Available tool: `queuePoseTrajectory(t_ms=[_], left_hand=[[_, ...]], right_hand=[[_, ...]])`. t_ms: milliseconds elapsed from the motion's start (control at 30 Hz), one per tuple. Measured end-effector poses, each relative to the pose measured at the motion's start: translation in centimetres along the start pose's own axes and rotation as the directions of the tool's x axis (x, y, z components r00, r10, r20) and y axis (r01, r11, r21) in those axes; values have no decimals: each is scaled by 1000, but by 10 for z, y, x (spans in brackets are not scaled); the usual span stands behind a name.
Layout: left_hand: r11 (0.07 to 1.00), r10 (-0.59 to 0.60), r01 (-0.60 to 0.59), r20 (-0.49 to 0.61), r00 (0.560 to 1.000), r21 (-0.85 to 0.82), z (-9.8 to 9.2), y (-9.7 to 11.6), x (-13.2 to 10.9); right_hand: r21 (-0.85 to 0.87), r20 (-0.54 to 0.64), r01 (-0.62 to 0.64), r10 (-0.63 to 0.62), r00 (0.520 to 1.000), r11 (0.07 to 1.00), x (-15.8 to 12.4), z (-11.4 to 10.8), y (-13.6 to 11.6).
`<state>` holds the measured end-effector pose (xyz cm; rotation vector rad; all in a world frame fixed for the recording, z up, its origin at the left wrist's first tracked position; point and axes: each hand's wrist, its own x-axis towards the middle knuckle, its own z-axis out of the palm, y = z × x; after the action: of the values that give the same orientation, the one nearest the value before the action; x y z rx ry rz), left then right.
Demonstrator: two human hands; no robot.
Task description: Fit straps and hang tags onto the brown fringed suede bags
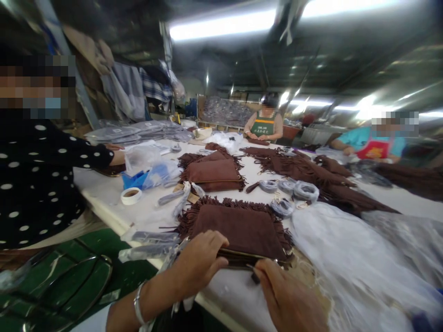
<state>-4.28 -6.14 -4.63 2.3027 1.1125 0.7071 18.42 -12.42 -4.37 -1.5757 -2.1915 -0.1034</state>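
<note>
A dark brown fringed bag lies flat at the near edge of the table, its gold zip edge facing me. My left hand grips the left part of that edge, fingers on top and thumb below. At the right part of the same edge, my right hand is closed in a pinch. A small dark piece with a metallic glint shows at its fingertips; its kind is unclear. Behind lies another brown fringed bag.
White tape roll, blue holder and wrapped straps are at left. Coiled straps and white sheeting lie right. More brown fringed pieces lie beyond. People work around the table; a metal-framed stool stands lower left.
</note>
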Motion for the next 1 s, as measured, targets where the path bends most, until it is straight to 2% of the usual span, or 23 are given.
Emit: queuePoseTrajectory(t_ms=[33,100,200,267,367,567,733,867,1000], left_hand=[[988,56,-54,-6,998,148,-3,-7,6],[943,105,-120,64,992,311,-8,-21,19],[926,93,-159,203,975,342,-13,-41,41],[940,64,-134,224,972,313,-16,-52,55],[957,19,-70,180,983,282,-20,-66,71],[987,20,-40,127,992,158,-21,-86,83],[1000,15,-15,83,996,5,-22,-92,81],[984,77,-48,169,983,-172,-32,-89,71],[964,59,6,237,970,-265,-40,-88,64]], right_hand=[[-36,-8,-33,33,999,999,3,-2,2],[-65,16,-42,43,999,997,10,-3,3],[-21,68,34,-33,997,999,24,1,-5],[39,85,88,-91,992,995,38,8,-14],[87,102,115,-124,987,989,63,22,-21],[82,144,-12,0,990,997,104,53,-5],[175,198,-70,35,980,982,110,71,5],[219,213,-89,41,976,972,109,77,8],[242,212,-87,35,977,966,109,77,11]])
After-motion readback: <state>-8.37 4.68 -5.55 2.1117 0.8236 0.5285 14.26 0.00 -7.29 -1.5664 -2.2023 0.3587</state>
